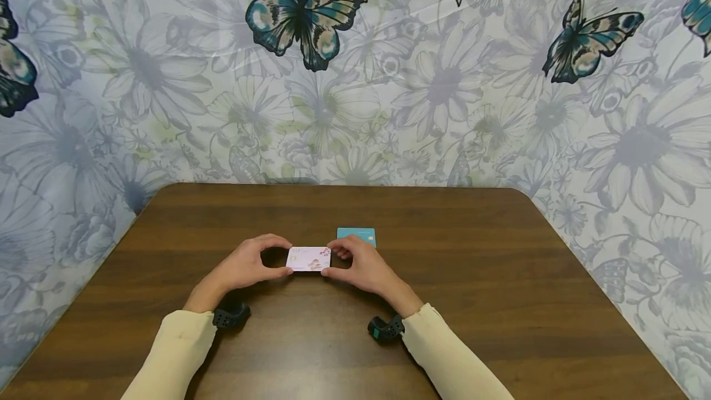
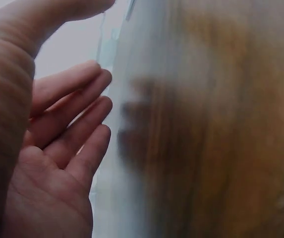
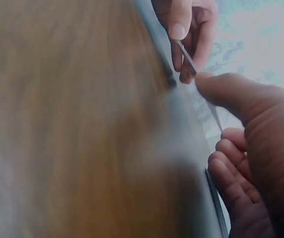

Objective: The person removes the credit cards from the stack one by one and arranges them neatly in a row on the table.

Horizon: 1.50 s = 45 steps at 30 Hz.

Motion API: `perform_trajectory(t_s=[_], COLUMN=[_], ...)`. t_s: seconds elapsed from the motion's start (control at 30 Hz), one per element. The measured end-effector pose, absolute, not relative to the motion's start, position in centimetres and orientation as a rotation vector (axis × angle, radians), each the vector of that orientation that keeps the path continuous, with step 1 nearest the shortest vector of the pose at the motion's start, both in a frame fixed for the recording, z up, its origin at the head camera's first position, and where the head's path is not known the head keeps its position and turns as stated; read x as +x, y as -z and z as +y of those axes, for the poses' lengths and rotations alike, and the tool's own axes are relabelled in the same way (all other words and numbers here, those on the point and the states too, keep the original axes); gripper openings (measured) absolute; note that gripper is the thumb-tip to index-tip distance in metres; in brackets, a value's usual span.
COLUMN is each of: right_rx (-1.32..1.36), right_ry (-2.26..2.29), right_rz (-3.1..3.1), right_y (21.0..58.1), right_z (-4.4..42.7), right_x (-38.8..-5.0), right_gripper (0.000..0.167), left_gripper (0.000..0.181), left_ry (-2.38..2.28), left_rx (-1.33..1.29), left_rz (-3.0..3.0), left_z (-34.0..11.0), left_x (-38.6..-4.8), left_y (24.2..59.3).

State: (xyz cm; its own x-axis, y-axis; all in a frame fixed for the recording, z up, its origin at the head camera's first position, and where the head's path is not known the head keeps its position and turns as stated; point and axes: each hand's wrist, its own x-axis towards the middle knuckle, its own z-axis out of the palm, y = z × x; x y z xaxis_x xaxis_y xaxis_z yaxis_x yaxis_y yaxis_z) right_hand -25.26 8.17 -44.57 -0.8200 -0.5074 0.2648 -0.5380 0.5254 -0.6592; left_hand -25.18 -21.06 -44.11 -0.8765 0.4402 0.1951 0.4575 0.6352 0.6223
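Observation:
A small pale pink card [image 1: 308,258] with a floral print is held between both hands, a little above the brown table as the right wrist view shows. My left hand [image 1: 257,262] pinches its left edge between thumb and fingers. My right hand [image 1: 361,264] grips the right edge the same way. Seen nearly edge-on, the card [image 3: 187,57] spans from one hand to the other in the right wrist view. A blue card [image 1: 356,235] with a small chip lies behind the right hand, which hides its lower part.
The brown wooden table [image 1: 478,252] has rounded far corners. Behind it hangs a cloth [image 1: 355,122] printed with flowers and butterflies. A black wrist band [image 1: 232,315] is on the left wrist, another band [image 1: 386,329] on the right.

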Motion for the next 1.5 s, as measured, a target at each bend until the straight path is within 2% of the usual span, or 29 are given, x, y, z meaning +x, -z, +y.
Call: perform_trajectory(t_s=[0.9,1.5], right_rx=[0.89,0.918], right_ry=[-0.992,-0.939], right_rz=[-2.881,-2.923], right_y=[44.8,44.6], right_z=[6.8,6.4], right_x=[-25.5,-25.6], right_gripper=[0.051,0.05], left_gripper=[0.05,0.045], left_ry=[0.981,0.978], left_rx=[-0.782,-0.805], left_rz=[-2.91,-2.893], left_z=[-22.2,-22.7], left_x=[-25.5,-25.4], left_y=[44.2,44.7])
